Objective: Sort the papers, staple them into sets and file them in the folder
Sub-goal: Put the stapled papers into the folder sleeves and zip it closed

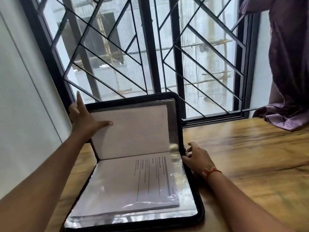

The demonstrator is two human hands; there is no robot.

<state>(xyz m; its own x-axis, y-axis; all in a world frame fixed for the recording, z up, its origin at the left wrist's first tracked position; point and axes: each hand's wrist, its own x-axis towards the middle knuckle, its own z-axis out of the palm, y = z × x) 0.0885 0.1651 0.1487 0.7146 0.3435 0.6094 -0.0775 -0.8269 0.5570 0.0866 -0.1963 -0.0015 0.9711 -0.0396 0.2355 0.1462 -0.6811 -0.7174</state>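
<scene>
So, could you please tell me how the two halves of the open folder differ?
The upper half stands raised, steadied by the left hand; the lower half lies flat on the table. The upper page looks almost blank, while the lower page shows printed lines. Both halves have black edging and glossy clear sleeves.

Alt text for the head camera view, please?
A black folder lies open on a wooden table by a barred window, papers in its sleeves. The left hand steadies its raised half; the right hand touches its right edge.
</scene>
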